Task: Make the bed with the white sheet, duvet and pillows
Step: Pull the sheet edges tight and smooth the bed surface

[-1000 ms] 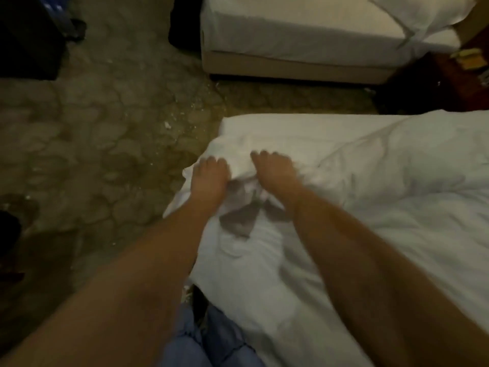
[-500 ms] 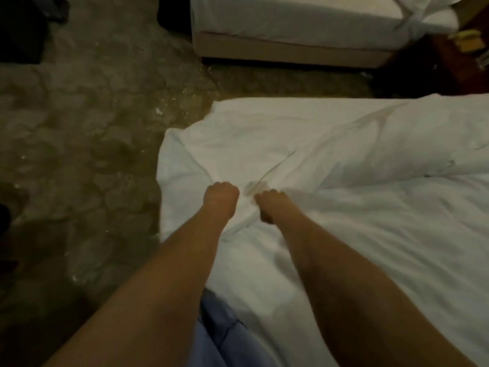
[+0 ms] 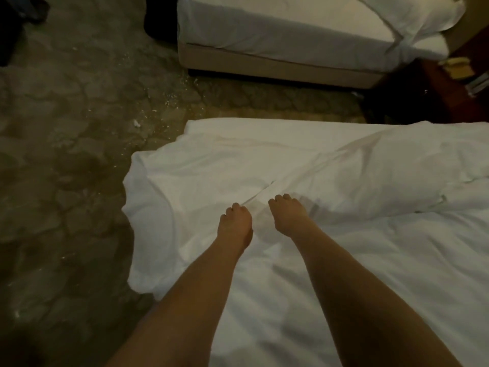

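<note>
Both my hands are low in the centre of the frame, side by side, near but apart. My left hand (image 3: 235,223) and right hand (image 3: 288,218) each have fingers curled down into the white duvet (image 3: 330,274), bunching a ridge of cloth that runs up-right from between them — so clamped on fabric, not spread flat.

Progress, as I judge it: early-to-mid. The duvet is on the bed but lumpy, with a thick fold across the centre-right and a corner (image 3: 144,186) drooping off the edge at centre-left toward the carpet (image 3: 66,154). A flatter white layer shows at the far edge, prob. the sheet (image 3: 238,128), can't be sure. Left to do: pull the duvet square, smooth it, place pillows.

Count: 2 hands, 1 duvet, 2 beds — mine, plus a second bed (image 3: 277,30) at the top of the frame with bare mattress showing and 1 white heap at the upper right, maybe a pillow (image 3: 412,14). No pillow visible on my bed. Dark nightstand (image 3: 436,96) at the right edge.
</note>
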The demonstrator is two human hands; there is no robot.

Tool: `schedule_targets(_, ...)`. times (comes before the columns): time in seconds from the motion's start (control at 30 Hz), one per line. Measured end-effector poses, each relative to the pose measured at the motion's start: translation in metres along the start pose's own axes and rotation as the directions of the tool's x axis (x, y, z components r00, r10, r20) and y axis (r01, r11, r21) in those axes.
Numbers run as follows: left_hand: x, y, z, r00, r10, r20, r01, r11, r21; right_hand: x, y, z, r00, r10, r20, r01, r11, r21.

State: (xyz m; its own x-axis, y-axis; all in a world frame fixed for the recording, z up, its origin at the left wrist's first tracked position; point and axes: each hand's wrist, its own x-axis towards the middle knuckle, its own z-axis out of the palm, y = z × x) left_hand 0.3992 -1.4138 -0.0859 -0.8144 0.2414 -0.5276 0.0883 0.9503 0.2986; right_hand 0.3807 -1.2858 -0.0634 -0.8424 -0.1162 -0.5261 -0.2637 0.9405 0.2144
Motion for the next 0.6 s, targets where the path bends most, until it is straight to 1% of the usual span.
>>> schedule_targets(0.13,0.052,0.019,0.01,0.998,-0.063,-0.007,0.061,0.979,-0.195,0.044,0.035,0.016,0.999,-0.041,-0.031,0.04,0.999,-0.034)
schedule_targets(0.2,0.075,0.027,0.02,0.996,-0.083,0.04,0.09,0.959,-0.267,0.065,0.046,0.024,0.996,-0.088,-0.007,0.088,0.996,-0.022)
schedule_targets(0.27,0.092,0.035,0.031,0.991,-0.056,0.122,0.089,0.953,-0.289,0.082,0.053,0.03,0.989,-0.141,0.043,0.142,0.99,-0.005)
schedule_targets(0.37,0.109,0.044,0.043,0.981,0.013,0.194,0.042,0.96,-0.276,0.1,0.062,0.037,0.974,-0.2,0.103,0.202,0.979,-0.014)
schedule_targets(0.47,0.112,0.045,0.049,0.973,0.053,0.224,0.005,0.968,-0.252,0.11,0.071,0.037,0.959,-0.185,0.216,0.211,0.972,-0.106)
schedule_targets(0.53,0.107,0.049,0.049,0.967,0.06,0.247,-0.022,0.988,-0.152,0.11,0.083,0.035,0.934,-0.162,0.319,0.214,0.968,-0.134)
schedule_targets(0.6,0.099,0.052,0.043,0.965,0.101,0.243,-0.095,0.995,-0.034,0.1,0.101,0.029,0.904,-0.121,0.409,0.17,0.982,-0.085)
